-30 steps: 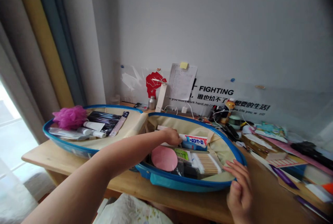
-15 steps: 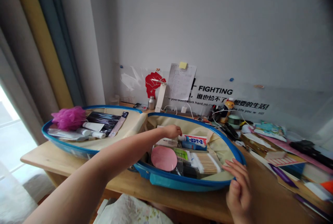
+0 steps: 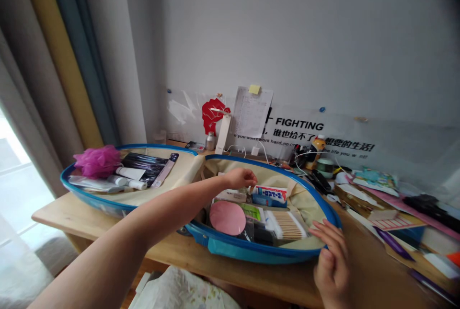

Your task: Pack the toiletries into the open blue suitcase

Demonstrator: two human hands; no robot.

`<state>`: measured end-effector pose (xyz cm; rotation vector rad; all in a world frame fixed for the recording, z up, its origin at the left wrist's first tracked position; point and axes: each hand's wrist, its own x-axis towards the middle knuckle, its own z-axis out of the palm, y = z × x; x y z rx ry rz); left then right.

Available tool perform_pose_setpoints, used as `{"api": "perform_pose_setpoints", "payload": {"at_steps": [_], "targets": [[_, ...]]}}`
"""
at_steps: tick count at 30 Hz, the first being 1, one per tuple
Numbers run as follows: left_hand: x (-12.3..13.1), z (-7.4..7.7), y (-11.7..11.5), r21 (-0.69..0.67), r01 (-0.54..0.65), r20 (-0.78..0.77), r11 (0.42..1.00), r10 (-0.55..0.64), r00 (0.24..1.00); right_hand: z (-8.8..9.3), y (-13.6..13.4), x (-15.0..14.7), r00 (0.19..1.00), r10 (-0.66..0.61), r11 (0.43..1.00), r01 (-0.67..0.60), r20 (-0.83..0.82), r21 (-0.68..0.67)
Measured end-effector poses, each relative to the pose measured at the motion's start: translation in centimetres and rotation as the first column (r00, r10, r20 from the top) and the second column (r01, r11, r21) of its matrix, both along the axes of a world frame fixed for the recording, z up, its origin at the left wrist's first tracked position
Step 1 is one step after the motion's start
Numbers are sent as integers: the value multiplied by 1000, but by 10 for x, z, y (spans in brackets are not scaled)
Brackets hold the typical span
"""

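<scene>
My left hand [image 3: 242, 178] reaches into the right half of an open blue-rimmed case [image 3: 247, 250]. Its fingers are bent downward and slightly apart, just above the cap end of a toothpaste tube [image 3: 271, 193]; I see nothing lifted in them. The tube lies on a blue item, beside a white box [image 3: 232, 195]. Nearer to me are a pink oval item [image 3: 227, 218], a green packet [image 3: 252, 211] and a pack of cotton swabs [image 3: 287, 225]. My right hand [image 3: 332, 256] rests with fingers stretched over the case's right rim, holding nothing loose.
The case's left half holds a purple bath puff [image 3: 97, 161], white tubes [image 3: 131, 173] and a black packet [image 3: 147, 167]. A wooden desk [image 3: 53, 213] carries it. Clutter, including a purple item [image 3: 393, 243], covers the desk's right side. A wall [image 3: 287, 36] stands behind.
My left hand has risen slightly and its fingers have spread a little above the toothpaste tube. My right hand stays on the rim. The whole view has shifted slightly.
</scene>
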<state>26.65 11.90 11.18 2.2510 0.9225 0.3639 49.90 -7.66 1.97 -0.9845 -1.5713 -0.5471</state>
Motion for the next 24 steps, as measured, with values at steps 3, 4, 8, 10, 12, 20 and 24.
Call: {"api": "perform_pose_setpoints", "payload": {"at_steps": [3, 4, 8, 10, 12, 20, 24], "targets": [[1, -2, -4, 4, 12, -38, 1000, -12, 999, 0, 1, 0, 1000, 5, 1000, -5, -9, -3], [1, -3, -5, 4, 16, -53, 1000, -15, 998, 0, 1, 0, 1000, 4, 1000, -4, -10, -1], [2, -5, -9, 12, 15, -98, 1000, -13, 995, 1, 0, -1, 1000, -3, 1000, 3, -8, -3], [2, -5, -9, 20, 10, -112, 1000, -8, 994, 2, 0, -1, 1000, -6, 1000, 6, -7, -11], [3, -5, -9, 19, 3, -121, 1000, -1, 993, 1, -1, -1, 1000, -8, 1000, 8, -11, -11], [4, -2, -9, -52, -83, 16, 995, 84, 996, 0, 0, 0, 1000, -3, 1000, 3, 5, -17], [5, -2, -8, -168, -91, 107, 982, 110, 988, 2, -1, -1, 1000, -13, 1000, 13, 2, 1]]}}
